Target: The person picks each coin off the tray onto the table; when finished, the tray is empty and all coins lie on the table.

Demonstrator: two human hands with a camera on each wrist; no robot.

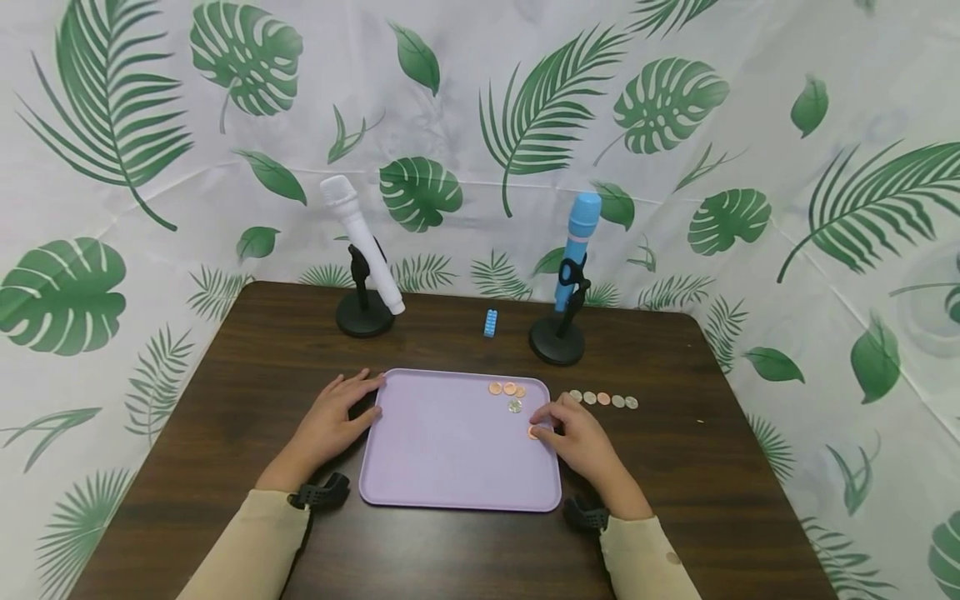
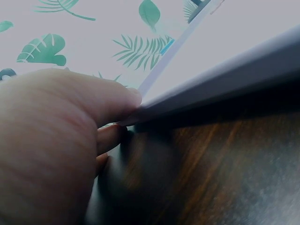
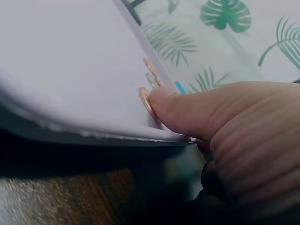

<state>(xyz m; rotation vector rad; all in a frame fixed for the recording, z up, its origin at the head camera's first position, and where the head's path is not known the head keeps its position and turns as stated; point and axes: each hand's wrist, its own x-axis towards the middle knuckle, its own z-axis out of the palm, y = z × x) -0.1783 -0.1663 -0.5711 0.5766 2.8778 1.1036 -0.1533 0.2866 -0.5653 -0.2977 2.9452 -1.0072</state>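
A lilac tray lies on the dark wooden table. At its left rim my left hand rests with fingers fairly straight, the fingertips and thumb touching the edge. Over the right side of the tray, my right hand pinches a copper coin between thumb and fingers. In the upper right part of the tray lie three copper coins in a row, with a silver coin just below them. Outside the tray, beyond the right hand, a row of silver and copper coins lies on the table.
At the back stand a white microphone and a blue microphone, each on a black round-based stand. Between them is a small blue brick-like piece. A leaf-patterned cloth hangs behind the table.
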